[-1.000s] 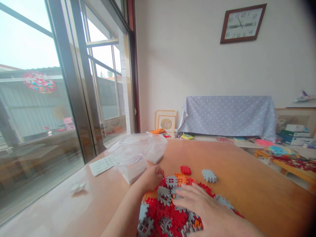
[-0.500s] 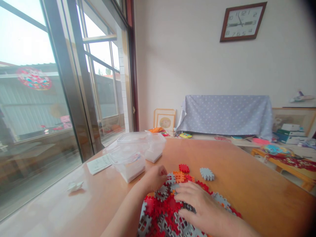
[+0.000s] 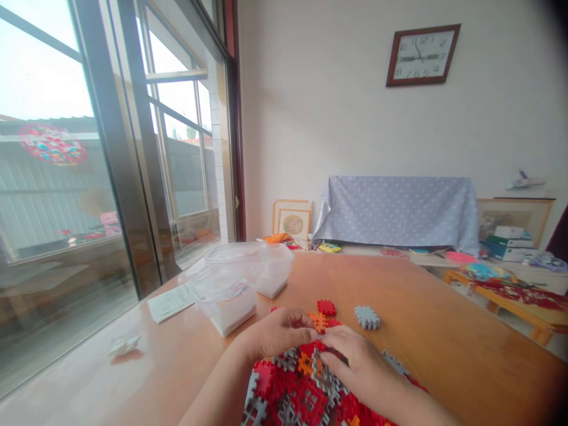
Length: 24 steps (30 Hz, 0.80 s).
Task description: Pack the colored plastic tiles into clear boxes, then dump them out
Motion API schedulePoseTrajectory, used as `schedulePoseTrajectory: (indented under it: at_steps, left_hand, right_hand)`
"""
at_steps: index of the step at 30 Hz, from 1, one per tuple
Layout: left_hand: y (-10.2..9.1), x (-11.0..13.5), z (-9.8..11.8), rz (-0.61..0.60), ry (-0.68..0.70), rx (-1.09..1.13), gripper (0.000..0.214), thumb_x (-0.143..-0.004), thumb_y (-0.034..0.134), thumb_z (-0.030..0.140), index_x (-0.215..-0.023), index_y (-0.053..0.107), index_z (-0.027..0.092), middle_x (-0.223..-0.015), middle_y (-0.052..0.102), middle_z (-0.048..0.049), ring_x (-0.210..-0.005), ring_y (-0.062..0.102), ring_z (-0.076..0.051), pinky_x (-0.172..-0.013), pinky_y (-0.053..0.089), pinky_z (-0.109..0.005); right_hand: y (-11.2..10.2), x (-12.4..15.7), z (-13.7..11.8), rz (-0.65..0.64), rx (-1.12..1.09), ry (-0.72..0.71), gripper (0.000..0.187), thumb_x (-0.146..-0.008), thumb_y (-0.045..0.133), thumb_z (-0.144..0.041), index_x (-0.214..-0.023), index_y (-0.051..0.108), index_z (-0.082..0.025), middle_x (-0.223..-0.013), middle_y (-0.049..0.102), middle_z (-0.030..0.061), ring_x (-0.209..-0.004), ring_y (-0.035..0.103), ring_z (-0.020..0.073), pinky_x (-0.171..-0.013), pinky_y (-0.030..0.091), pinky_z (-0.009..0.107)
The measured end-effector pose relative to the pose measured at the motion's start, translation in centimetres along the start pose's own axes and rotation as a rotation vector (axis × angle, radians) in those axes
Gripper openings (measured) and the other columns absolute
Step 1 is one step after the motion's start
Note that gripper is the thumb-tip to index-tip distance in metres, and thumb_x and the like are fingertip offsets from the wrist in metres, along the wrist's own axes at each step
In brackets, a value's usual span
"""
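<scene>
A heap of toothed square plastic building pieces [image 3: 310, 399] in red, grey and orange lies on the table in front of me, some with lattice centres. My left hand [image 3: 284, 332] is closed at the heap's far side, thumb and fingers pinched together. From the right, my right hand [image 3: 361, 361] reaches over the heap with bent fingers, its fingertips meeting those of my left hand. Whatever sits between the fingertips is mostly hidden. Just beyond the hands lie an orange piece [image 3: 318, 322] and a red piece [image 3: 326, 307]. A stack of grey pieces [image 3: 367, 317] stands apart, farther right.
Clear plastic containers [image 3: 231, 305] stand at the back left of the wooden table [image 3: 421, 349]. A printed sheet [image 3: 171, 303] lies beside them, and a small crumpled white item [image 3: 124, 346] is nearer the left edge. A large window [image 3: 53, 195] borders the left side.
My left hand has come over to the right and my right hand's fingers have bent inward, so their fingertips now meet. The grey lattice piece by my left fingers is no longer visible. The view has shifted slightly.
</scene>
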State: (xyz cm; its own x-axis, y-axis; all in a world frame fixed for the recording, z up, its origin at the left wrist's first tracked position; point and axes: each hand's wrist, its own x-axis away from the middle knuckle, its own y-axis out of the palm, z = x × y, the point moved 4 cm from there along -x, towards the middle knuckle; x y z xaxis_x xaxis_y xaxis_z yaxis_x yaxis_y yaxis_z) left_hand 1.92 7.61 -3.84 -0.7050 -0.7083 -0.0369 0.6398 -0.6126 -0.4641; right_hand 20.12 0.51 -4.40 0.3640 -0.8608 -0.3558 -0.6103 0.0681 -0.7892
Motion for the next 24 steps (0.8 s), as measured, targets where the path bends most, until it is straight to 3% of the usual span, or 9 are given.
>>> schedulePoseTrajectory:
  at_steps: [4, 7, 11, 16, 20, 24]
  left_hand:
    - [0.4, -0.1, -0.3, -0.079, -0.043, 0.0, 0.037, -0.079, 0.075, 0.041, -0.107, 0.072, 0.017, -0.093, 0.071, -0.0026, -0.079, 0.06, -0.015, -0.071, 0.046, -0.025]
    - [0.3, -0.5, -1.2, -0.028, -0.072, -0.043, 0.024, -0.077, 0.073, 0.031, -0.095, 0.073, 0.015, -0.08, 0.067, 0.0004, -0.069, 0.054, -0.013, -0.063, 0.042, -0.023]
    - [0.0, -0.9, -1.6, 0.078, -0.045, 0.027, 0.019, -0.079, 0.069, 0.031, -0.09, 0.07, 0.015, -0.075, 0.063, 0.0021, -0.066, 0.05, -0.011, -0.063, 0.039, -0.024]
    - [-0.9, -0.8, -1.2, 0.228, -0.066, 0.167, 0.028, -0.078, 0.074, 0.039, -0.09, 0.068, 0.015, -0.072, 0.058, 0.0028, -0.065, 0.047, -0.012, -0.064, 0.037, -0.026]
    - [-0.9, -0.4, -0.1, 0.216, -0.028, 0.338, 0.034, -0.076, 0.08, 0.043, -0.089, 0.068, 0.015, -0.075, 0.06, 0.0018, -0.069, 0.049, -0.012, -0.068, 0.038, -0.026]
    - [-0.1, -0.3, 0.6, 0.143, 0.0, 0.424, 0.04, -0.074, 0.082, 0.048, -0.091, 0.07, 0.014, -0.075, 0.061, 0.0019, -0.068, 0.048, -0.011, -0.069, 0.036, -0.026]
  right_hand:
    - [0.3, -0.3, 1.1, 0.021, -0.008, 0.035, 0.017, -0.093, 0.059, -0.025, -0.101, 0.074, -0.026, -0.101, 0.071, 0.0054, -0.099, 0.064, 0.0217, -0.09, 0.051, 0.035]
    - [-0.1, -0.3, 1.3, 0.064, -0.018, 0.044, 0.024, -0.091, 0.061, -0.026, -0.112, 0.073, -0.025, -0.113, 0.071, 0.0077, -0.108, 0.064, 0.0236, -0.097, 0.049, 0.038]
    - [-1.7, 0.7, -0.7, 0.084, -0.137, 0.035, 0.029, -0.095, 0.058, -0.03, -0.121, 0.069, -0.027, -0.126, 0.068, 0.0062, -0.12, 0.06, 0.0226, -0.107, 0.045, 0.037]
    - [-2.9, 2.2, -4.1, -0.072, -0.268, 0.091, 0.031, -0.095, 0.06, -0.038, -0.125, 0.069, -0.034, -0.121, 0.071, 0.0023, -0.108, 0.066, 0.0211, -0.097, 0.052, 0.033]
    - [-3.4, 1.4, -3.3, 0.114, -0.239, 0.123, 0.036, -0.095, 0.057, -0.039, -0.129, 0.065, -0.031, -0.127, 0.068, 0.0054, -0.099, 0.066, 0.0204, -0.09, 0.054, 0.034]
    - [-2.9, 0.1, 0.1, 0.285, -0.24, 0.262, 0.048, -0.092, 0.058, -0.044, -0.137, 0.058, -0.024, -0.131, 0.065, 0.0108, -0.114, 0.063, 0.025, -0.095, 0.052, 0.039]
